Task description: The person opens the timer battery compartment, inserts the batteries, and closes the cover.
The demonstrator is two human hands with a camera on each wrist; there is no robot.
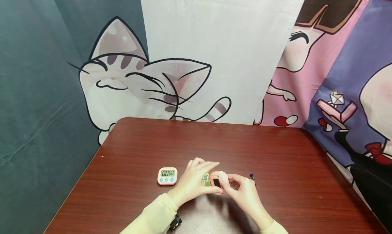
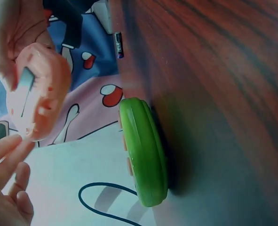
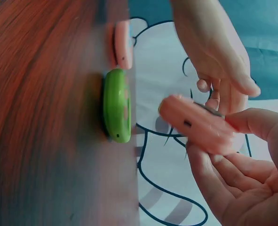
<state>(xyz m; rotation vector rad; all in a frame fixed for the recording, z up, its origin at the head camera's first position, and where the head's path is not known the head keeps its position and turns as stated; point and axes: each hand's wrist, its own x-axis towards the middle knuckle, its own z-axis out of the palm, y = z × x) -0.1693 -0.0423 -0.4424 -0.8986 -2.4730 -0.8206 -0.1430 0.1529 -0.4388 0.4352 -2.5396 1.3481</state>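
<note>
My right hand [image 1: 245, 193] pinches a pink digital timer [image 3: 200, 125] between thumb and fingers, raised off the table. Its back faces up in the head view, with a dark rectangular piece on it. Close on the other side is my left hand [image 1: 196, 179], thumb and fingers fairly straight and spread, fingertips at the timer's edge in the left wrist view. Below the hands, a green timer [image 2: 143, 150] lies on the table, partly hidden by the left hand in the head view.
A second pink timer [image 1: 167, 176] with blue buttons lies left of my left hand, its display reading zeros. Beyond my right hand is a small dark battery [image 2: 119, 44]. The brown table [image 1: 214, 138] ends at a printed cloth backdrop [image 1: 226, 57].
</note>
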